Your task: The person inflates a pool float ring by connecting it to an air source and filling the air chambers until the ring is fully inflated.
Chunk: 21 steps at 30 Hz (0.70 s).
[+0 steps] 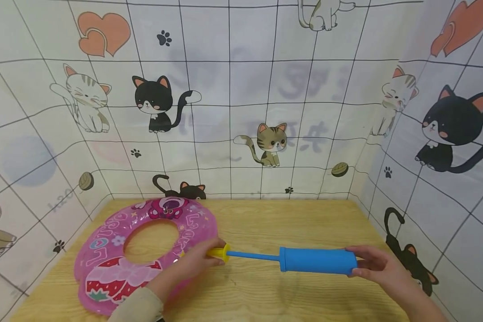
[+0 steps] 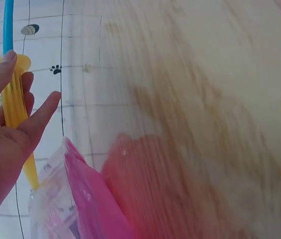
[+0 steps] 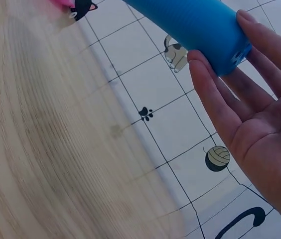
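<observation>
A hand air pump [image 1: 319, 260] with a blue barrel lies level across the head view, its thin blue rod [image 1: 253, 256] drawn out to the left. My left hand [image 1: 199, 264] holds the yellow handle [image 2: 14, 99] between thumb and fingers, as the left wrist view also shows. At the barrel's other end my right hand [image 1: 376, 268] grips the blue base with thumb and fingertips. The right wrist view shows that barrel end [image 3: 215, 40] between the fingers, with the palm apart from it. A pink swim ring [image 1: 100, 250] with strawberry and bear prints lies beside and partly behind my left hand.
The wood-grain tabletop [image 1: 257, 295] runs under the hands and the ring. White gridded sheets with cat prints form the back wall [image 1: 229, 89], the left wall [image 1: 16, 134] and the right wall [image 1: 459, 192] close around the table.
</observation>
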### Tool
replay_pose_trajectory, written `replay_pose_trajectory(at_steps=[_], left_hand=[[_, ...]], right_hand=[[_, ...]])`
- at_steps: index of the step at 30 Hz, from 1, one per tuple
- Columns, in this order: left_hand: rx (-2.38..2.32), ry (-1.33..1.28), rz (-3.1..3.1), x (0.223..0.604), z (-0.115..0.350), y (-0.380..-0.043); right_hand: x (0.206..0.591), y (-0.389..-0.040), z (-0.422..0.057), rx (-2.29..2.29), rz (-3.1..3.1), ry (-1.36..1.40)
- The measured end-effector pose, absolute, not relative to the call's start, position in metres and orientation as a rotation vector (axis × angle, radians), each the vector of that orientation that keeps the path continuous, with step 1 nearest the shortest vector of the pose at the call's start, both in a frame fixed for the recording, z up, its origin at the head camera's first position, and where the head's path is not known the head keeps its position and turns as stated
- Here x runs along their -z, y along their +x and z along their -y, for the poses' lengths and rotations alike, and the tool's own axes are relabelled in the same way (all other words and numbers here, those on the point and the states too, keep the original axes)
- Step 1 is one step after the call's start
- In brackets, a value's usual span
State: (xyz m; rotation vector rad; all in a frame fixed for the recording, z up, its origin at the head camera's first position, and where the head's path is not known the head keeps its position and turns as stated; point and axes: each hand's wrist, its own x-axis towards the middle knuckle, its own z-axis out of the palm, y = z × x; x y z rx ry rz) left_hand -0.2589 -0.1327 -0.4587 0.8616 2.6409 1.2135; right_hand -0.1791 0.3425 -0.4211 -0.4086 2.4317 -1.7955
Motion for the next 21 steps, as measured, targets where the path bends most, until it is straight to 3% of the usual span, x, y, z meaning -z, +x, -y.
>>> replay_pose_trajectory(at_steps=[21], left_hand=[[-1.216, 0.889, -2.630, 0.460, 0.105, -0.254]], right_hand=[[0.435, -0.202, -0.233, 1.863, -2.345, -0.296]])
